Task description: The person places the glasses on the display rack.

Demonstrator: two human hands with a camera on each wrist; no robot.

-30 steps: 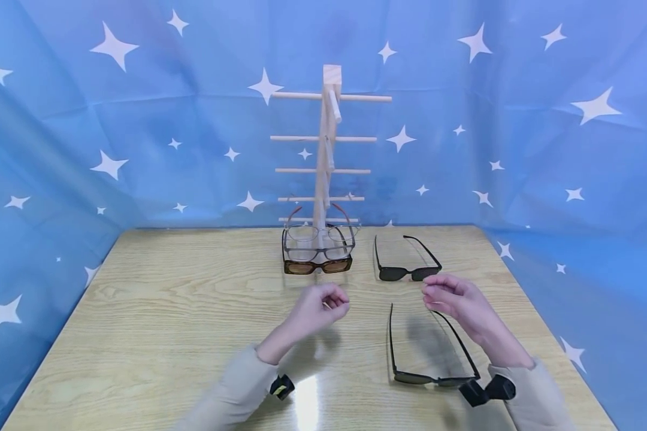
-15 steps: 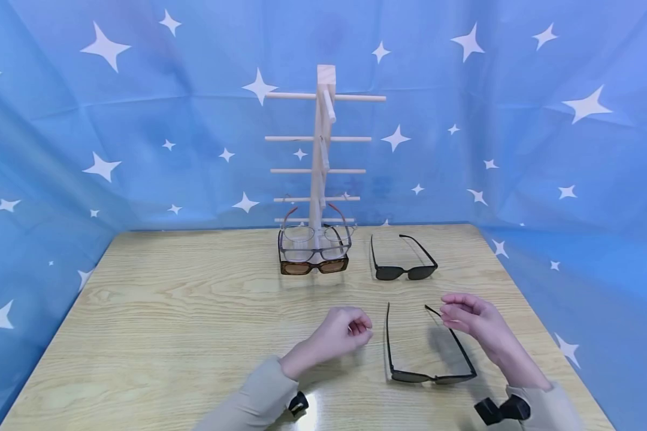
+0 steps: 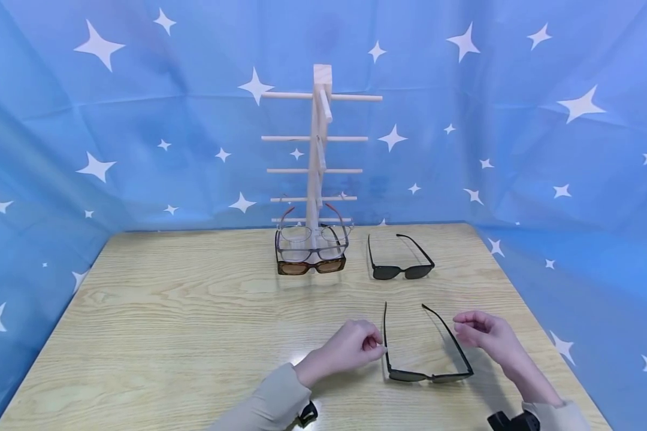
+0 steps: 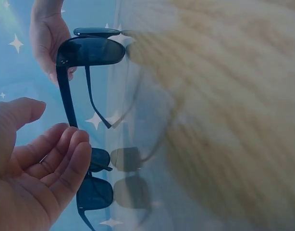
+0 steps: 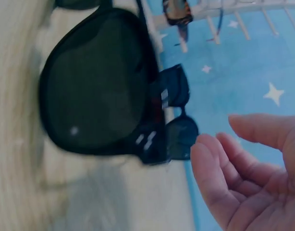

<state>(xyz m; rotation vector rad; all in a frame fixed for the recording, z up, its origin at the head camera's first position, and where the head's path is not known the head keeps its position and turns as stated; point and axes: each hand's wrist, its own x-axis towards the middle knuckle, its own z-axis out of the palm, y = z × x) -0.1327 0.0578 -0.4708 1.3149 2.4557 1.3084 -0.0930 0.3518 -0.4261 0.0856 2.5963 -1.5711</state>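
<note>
Black sunglasses (image 3: 407, 376) stand near the front of the table, lenses toward me and temples spread toward the back. My left hand (image 3: 356, 342) is beside their left temple; its fingertips overlap the temple in the left wrist view, and I cannot tell whether they touch. There, the thumb stands apart from the loosely bent fingers (image 4: 73, 149). To the right of the other temple is my right hand (image 3: 487, 336), thumb and fingers parted with nothing between them. Its wrist view shows a dark lens (image 5: 94, 86) close up.
A second pair of black sunglasses (image 3: 386, 273) lies farther back. Left of it stands a wooden eyewear rack (image 3: 314, 167) with several pegs, its lower ones bearing tortoiseshell sunglasses (image 3: 293, 269), grey-framed glasses (image 3: 296, 258) and thin-rimmed glasses (image 3: 295, 234). A blue star-patterned curtain (image 3: 194, 137) surrounds the table (image 3: 167, 323).
Both hands have moved toward me and to the right, from above the table to either side of the front sunglasses. The view has shifted slightly; the eyewear has stayed in place.
</note>
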